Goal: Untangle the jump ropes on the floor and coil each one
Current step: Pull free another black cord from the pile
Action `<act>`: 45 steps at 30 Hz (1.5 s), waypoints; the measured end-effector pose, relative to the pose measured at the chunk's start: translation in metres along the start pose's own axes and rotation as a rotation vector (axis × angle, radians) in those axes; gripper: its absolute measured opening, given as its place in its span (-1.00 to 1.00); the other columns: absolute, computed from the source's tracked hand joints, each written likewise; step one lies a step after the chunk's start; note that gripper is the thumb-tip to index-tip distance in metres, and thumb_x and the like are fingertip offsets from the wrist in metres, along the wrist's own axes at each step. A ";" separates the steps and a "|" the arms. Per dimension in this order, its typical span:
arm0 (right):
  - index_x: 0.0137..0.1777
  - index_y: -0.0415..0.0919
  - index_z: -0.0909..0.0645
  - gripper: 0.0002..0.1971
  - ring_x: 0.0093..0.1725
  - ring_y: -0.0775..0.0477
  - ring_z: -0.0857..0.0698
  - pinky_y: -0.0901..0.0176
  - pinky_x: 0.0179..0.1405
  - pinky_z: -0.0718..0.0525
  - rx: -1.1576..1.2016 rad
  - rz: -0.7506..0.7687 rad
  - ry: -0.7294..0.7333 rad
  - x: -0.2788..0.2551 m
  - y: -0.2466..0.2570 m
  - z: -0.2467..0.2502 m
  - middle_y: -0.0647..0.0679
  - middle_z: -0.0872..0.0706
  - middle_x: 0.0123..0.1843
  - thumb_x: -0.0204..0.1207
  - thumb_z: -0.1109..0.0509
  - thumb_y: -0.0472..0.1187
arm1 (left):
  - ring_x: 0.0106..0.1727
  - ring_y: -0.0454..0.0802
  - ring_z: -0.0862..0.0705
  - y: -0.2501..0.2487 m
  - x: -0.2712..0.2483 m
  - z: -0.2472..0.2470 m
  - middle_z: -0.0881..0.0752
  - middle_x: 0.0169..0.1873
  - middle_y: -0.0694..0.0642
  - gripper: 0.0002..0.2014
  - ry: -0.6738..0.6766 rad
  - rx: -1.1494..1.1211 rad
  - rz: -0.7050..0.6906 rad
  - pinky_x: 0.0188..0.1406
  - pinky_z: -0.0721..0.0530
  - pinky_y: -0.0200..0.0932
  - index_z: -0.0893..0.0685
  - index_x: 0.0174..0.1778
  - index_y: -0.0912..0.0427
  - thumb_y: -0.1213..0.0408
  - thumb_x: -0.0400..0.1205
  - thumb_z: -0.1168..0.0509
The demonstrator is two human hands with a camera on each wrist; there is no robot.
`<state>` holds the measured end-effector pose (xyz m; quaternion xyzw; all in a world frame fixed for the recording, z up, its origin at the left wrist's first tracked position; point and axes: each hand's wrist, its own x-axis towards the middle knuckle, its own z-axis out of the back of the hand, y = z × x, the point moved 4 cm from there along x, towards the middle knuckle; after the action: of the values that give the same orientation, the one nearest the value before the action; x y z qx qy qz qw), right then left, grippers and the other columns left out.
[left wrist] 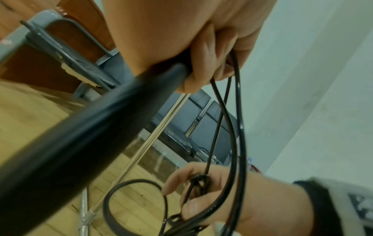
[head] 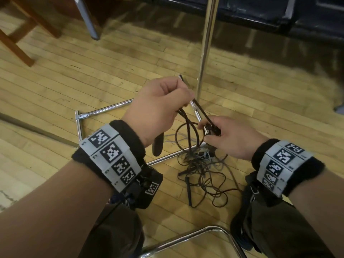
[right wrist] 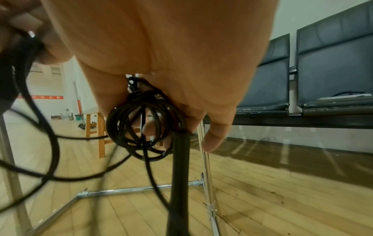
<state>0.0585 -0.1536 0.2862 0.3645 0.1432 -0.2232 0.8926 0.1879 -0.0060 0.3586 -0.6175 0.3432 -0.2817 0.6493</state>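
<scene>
Above the wood floor my left hand (head: 175, 101) grips several strands of black jump rope cord (left wrist: 236, 99) together with a black handle (left wrist: 96, 131), which hangs below the palm (head: 157, 144). To its right and slightly lower, my right hand (head: 216, 133) pinches a small coil of the same black rope (right wrist: 141, 124); a second black handle (right wrist: 179, 167) dangles from that coil. A taut strand runs between the two hands. On the floor below them lies a loose tangle of rope (head: 202, 170), dark cord mixed with a paler grey-blue one (head: 206, 155), and another handle (head: 189, 190).
A chrome stand has its floor frame (head: 104, 110) and upright pole (head: 204, 53) right behind and under the hands; the tangle overlaps its near bar. A wooden stool (head: 18, 45) and a grey chair leg (head: 87, 19) stand at the far left. Dark bench seats (right wrist: 333, 63) line the wall. A chrome tube (head: 186, 237) curves between my knees.
</scene>
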 end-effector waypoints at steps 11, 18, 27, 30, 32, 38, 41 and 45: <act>0.08 0.17 -0.60 -0.84 -0.04 0.10 -0.67 0.24 -0.21 -0.51 -0.165 -0.144 0.097 -0.001 -0.017 -0.012 0.20 -0.70 -0.04 0.69 -0.28 0.18 | -0.73 -0.04 -0.24 0.003 0.007 0.039 -0.34 -0.52 0.14 -0.79 -0.056 -0.189 0.035 -0.70 -0.24 -0.34 -0.62 -0.34 0.11 0.16 0.60 -0.36; 0.20 0.23 -0.69 -0.86 0.12 0.42 -0.67 0.41 0.04 -0.53 0.170 0.050 0.026 -0.002 0.026 0.002 0.34 -0.76 0.11 0.71 -0.36 0.03 | -0.67 -0.27 -0.34 0.012 0.000 0.022 -0.46 -0.62 -0.21 -0.74 0.026 0.291 0.059 -0.69 -0.31 -0.44 -0.67 -0.28 0.16 0.11 0.68 -0.39; 0.04 0.14 -0.69 -0.85 -0.08 0.09 -0.76 -0.13 0.09 -0.73 0.296 0.188 0.062 -0.009 0.032 0.002 0.13 -0.80 -0.10 0.68 -0.32 0.10 | -0.65 -0.27 -0.34 -0.002 0.000 0.019 -0.50 -0.52 -0.08 -0.83 0.065 0.031 -0.013 -0.67 -0.31 -0.45 -0.75 -0.15 0.26 0.26 0.70 -0.43; -0.03 0.20 -0.66 -0.86 -0.09 0.10 -0.72 -0.05 0.01 -0.72 0.077 0.090 0.149 -0.006 0.013 -0.004 0.17 -0.77 -0.12 0.69 -0.31 0.12 | -0.64 -0.19 -0.32 -0.009 0.002 0.026 -0.65 -0.46 -0.08 -0.84 0.050 -0.146 -0.070 -0.73 -0.29 -0.32 -0.71 -0.07 0.28 0.30 0.79 -0.35; -0.01 0.09 -0.68 -0.80 -0.06 -0.03 -0.73 -0.07 0.01 -0.72 -0.153 0.000 0.273 -0.006 -0.005 -0.014 0.04 -0.79 -0.09 0.74 -0.26 0.09 | -0.65 -0.18 -0.36 -0.019 0.004 0.035 -0.69 -0.42 -0.06 -0.82 0.043 -0.288 -0.142 -0.75 -0.33 -0.30 -0.69 -0.02 0.28 0.28 0.83 -0.30; -0.06 -0.20 -0.68 -0.60 -0.32 0.04 -0.54 0.19 -0.35 -0.47 -0.296 -0.101 0.244 -0.002 -0.025 -0.012 -0.04 -0.64 -0.24 0.81 -0.16 0.04 | -0.34 -0.28 -0.64 0.001 0.010 0.073 -0.78 -0.15 -0.21 -0.83 -0.426 0.369 0.068 -0.39 -0.50 -0.30 -0.83 0.11 -0.15 -0.07 0.69 -0.44; -0.10 -0.22 -0.67 -0.54 -0.22 0.10 -0.55 0.33 -0.33 -0.41 -0.211 -0.011 0.067 0.001 -0.006 0.000 0.00 -0.60 -0.09 0.79 -0.15 0.11 | -0.10 -0.42 -0.67 0.017 0.007 0.066 -0.72 0.31 -0.32 -0.49 -0.306 0.822 0.198 -0.27 -0.37 -0.50 -0.54 0.60 -0.33 -0.10 0.70 -0.42; -0.20 -0.13 -0.58 -0.54 -0.37 0.16 -0.52 0.23 -0.37 -0.38 -0.102 0.054 -0.023 -0.002 0.014 0.004 0.06 -0.59 -0.29 0.76 -0.13 0.18 | 0.06 -0.54 -0.68 0.016 0.001 0.042 -0.43 0.36 -0.17 -0.56 -0.069 0.889 0.087 -0.34 -0.39 -0.65 -0.59 0.53 -0.43 -0.02 0.73 -0.40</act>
<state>0.0646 -0.1466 0.2977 0.3196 0.1341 -0.1954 0.9174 0.2211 0.0201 0.3430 -0.2726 0.1926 -0.3532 0.8740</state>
